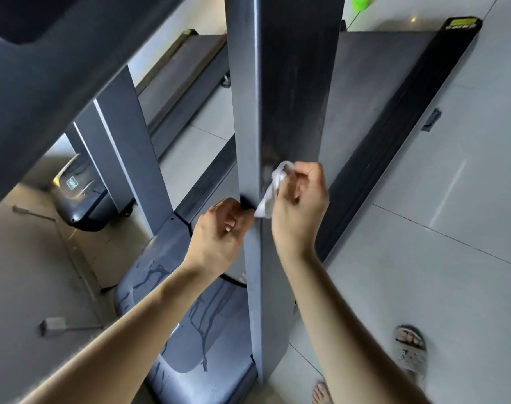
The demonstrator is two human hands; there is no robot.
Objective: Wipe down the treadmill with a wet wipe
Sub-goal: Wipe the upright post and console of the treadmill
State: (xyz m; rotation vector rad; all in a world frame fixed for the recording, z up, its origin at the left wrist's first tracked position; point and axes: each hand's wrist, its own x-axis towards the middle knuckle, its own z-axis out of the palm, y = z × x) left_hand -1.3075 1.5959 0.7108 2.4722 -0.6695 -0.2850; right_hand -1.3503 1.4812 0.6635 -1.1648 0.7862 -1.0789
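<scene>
The treadmill's grey upright post point(280, 97) runs down the middle of the head view, with its belt deck point(374, 91) lying behind it on the floor. A crumpled white wet wipe point(273, 189) is pinched in my right hand point(299, 205), held against the post's front edge. My left hand point(219, 234) pinches the wipe's lower corner at the post's left edge. The motor cover point(190, 313) below shows dark wet streaks.
A second treadmill point(187, 71) stands to the left, with its own posts and front cover. A green object point(360, 2) sits on the tiled floor at the top. My sandalled foot point(410, 352) is at the lower right. A cable with a plug point(54, 325) lies lower left.
</scene>
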